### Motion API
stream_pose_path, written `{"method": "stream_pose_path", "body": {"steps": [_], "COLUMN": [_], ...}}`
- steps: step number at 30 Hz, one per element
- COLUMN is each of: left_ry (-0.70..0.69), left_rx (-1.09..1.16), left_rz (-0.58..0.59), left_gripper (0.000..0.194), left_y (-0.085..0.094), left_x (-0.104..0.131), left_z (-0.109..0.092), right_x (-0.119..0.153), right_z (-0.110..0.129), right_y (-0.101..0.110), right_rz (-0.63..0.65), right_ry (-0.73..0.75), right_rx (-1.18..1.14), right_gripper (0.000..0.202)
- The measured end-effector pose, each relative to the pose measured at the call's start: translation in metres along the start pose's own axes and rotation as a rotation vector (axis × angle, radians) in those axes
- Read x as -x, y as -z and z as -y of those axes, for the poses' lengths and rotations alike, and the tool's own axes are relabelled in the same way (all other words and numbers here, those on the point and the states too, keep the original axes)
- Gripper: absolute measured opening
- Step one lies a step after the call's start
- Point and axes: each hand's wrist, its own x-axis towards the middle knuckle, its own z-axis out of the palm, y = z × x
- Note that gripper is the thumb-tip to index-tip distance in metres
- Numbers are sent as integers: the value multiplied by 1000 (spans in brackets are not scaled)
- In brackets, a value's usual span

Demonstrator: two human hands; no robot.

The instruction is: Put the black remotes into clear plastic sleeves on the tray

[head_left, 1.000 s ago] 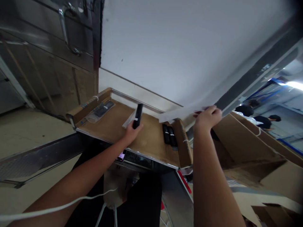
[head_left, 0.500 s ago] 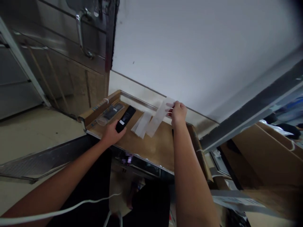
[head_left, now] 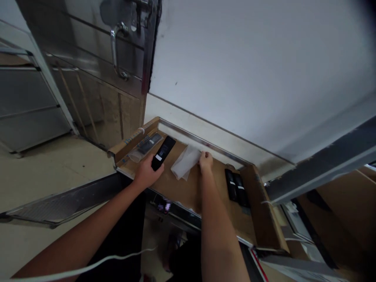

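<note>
My left hand [head_left: 148,172] is closed around the lower end of a black remote control [head_left: 163,152], a slim bar with a small white label, held slantwise above the tray. My right hand [head_left: 206,160] pinches the upper right edge of a translucent plastic bag [head_left: 192,154]. That bag lies over other flat translucent bags [head_left: 180,168] on the cardboard, so their edges are hard to tell apart. To the left of my left hand lies a dark remote control in a clear bag [head_left: 149,144]. Two more black remote controls [head_left: 236,187] rest side by side at the right.
A shallow tray lined with cardboard [head_left: 188,192] has raised cardboard sides [head_left: 268,211]. Behind it stands a white wall [head_left: 235,78]. At the upper left is a metal door with a handle [head_left: 114,51]. A white cable [head_left: 117,256] crosses below my left arm.
My right hand has come down and lowered the lifted plastic bag onto the other bags. My left hand still holds the remote control. The view has shifted, uncovering the two remotes at right.
</note>
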Motion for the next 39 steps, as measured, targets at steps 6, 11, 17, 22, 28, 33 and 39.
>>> {"method": "stream_pose_path", "body": {"steps": [6, 11, 17, 22, 28, 33, 39], "left_ry": [-39, -51, -35, -8, -13, -28, -41], "left_rx": [-32, -100, -135, -169, -188, -185, -175], "left_rz": [-14, 14, 53, 86, 82, 91, 88], "left_gripper": [22, 23, 22, 24, 25, 26, 24], "left_y": [-1, -3, -2, -1, -1, 1, 2], "left_x": [1, 2, 2, 2, 3, 4, 5], "left_z": [1, -1, -4, -6, -5, -6, -5], "right_x": [50, 63, 84, 89, 120, 138, 209], "right_z": [-8, 30, 53, 53, 65, 73, 71], "right_y": [12, 1, -48, -47, -29, -23, 10], "right_rz": [-191, -6, 226, 255, 256, 434, -149], "right_ry": [104, 231, -53, -12, 116, 225, 364], "right_rx": [220, 493, 724, 708, 629, 663, 214], "right_gripper": [63, 79, 97, 91, 81, 74, 48]}}
